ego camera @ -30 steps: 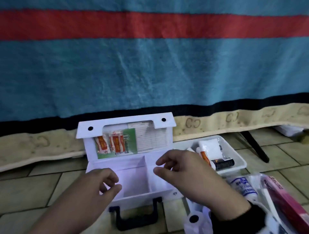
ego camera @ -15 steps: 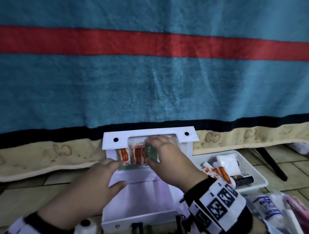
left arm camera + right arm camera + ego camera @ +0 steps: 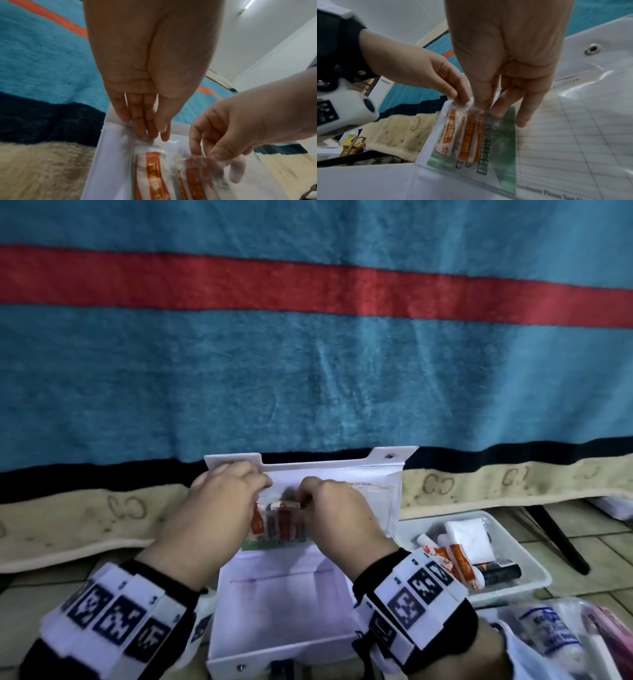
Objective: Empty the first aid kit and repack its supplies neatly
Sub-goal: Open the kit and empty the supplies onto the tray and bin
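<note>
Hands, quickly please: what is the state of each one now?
Left hand: fingertips pinch the top of the clear plastic packet in the lid.
Right hand: also pinches the packet's top.

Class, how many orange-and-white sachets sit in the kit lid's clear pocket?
2 orange-and-white sachets show in the clear pocket: left sachet, right sachet beside it. More may hide behind.

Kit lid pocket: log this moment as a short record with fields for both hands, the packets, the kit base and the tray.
left hand: fingers pinch the clear sleeve top at the lid pocket
right hand: fingers pinch the packets' top edge
packets: orange and white, in the kit lid pocket, over a green card
kit base: open, its visible part empty
tray: right of the kit, holds tubes and a white pad
</note>
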